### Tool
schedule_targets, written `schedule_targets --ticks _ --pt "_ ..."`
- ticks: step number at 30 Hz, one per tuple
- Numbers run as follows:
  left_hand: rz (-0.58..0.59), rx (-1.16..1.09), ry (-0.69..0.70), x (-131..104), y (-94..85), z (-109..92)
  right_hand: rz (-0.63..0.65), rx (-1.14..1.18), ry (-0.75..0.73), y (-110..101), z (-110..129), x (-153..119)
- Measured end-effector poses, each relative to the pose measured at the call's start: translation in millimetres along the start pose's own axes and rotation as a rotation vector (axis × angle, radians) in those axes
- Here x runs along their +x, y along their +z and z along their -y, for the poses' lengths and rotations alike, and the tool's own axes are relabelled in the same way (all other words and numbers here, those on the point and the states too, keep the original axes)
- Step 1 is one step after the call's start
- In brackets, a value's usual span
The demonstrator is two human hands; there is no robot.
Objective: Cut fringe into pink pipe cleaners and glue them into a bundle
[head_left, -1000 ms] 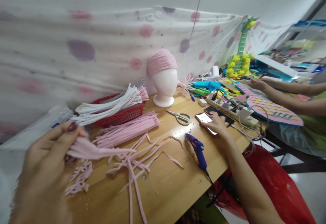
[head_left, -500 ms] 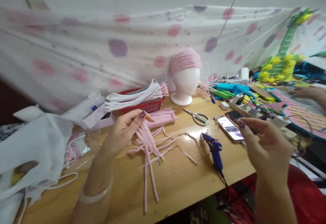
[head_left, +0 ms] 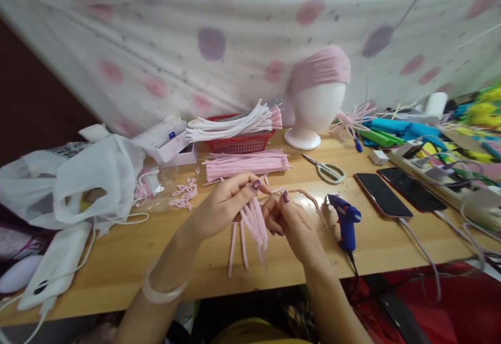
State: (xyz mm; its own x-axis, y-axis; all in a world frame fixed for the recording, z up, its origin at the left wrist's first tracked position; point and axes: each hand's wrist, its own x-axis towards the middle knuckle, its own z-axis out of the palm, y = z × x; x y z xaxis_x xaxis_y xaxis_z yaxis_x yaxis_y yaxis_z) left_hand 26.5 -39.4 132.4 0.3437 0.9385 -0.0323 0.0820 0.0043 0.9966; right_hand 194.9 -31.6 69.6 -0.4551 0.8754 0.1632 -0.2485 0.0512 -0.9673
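Note:
Pinched between thumb and fingers of my left hand (head_left: pixel 230 198) is a bundle of pink fuzzy strips (head_left: pixel 255 224), whose ends hang over the table's front part. My right hand (head_left: pixel 287 218) is closed just right of the bundle, fingers curled; whatever it may hold is too small to make out. A stack of pink strips (head_left: pixel 246 165) lies behind my hands. To the right lie a blue glue gun (head_left: pixel 345 221) and scissors (head_left: pixel 331 173). Short pink pieces (head_left: pixel 185 193) are scattered left of my left hand.
A white head form (head_left: pixel 319 106) with a pink cover stands at the back. Beside it is a red basket (head_left: pixel 242 144) with white and pink strips. Phones (head_left: pixel 383 195) and a power strip (head_left: pixel 442 182) are at right, white bags (head_left: pixel 97 182) at left.
My right hand has moved left from beside the phones to the pink bundle, its fingers now curled. The view has turned left and down. The phone screen has gone dark.

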Motion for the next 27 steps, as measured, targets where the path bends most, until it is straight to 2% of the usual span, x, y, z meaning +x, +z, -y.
schedule_targets --ticks 2,5,9,13,16,18,22,25,27 --pt "-0.012 -0.004 -0.016 -5 3.2 4 0.020 0.018 -0.004 -1 -5 -4" --pt "0.036 -0.088 0.010 -9 12.1 8 0.020 0.075 0.016 0 -8 -9" --pt "0.043 -0.086 -0.001 -12 23.0 14 -0.054 0.061 -0.003 2 -9 -14" --pt "-0.013 -0.010 0.023 -19 29.7 24 -0.176 0.000 -0.028 3 -10 -22" --pt "-0.066 0.020 0.082 -25 33.7 33 -0.214 -0.046 -0.030 4 -13 -26" --pt "-0.098 0.008 0.066 -28 36.0 40 -0.226 -0.057 -0.016 5 -17 -28" --pt "-0.127 -0.069 0.002 -33 41.5 48 -0.338 -0.009 0.041 10 -25 -26" --pt "-0.167 -0.064 0.022 -37 47.4 48 -0.431 0.063 0.057 16 -28 -24" --pt "-0.208 -0.051 0.046 -40 50.9 49 -0.446 0.114 0.072 21 -30 -25"
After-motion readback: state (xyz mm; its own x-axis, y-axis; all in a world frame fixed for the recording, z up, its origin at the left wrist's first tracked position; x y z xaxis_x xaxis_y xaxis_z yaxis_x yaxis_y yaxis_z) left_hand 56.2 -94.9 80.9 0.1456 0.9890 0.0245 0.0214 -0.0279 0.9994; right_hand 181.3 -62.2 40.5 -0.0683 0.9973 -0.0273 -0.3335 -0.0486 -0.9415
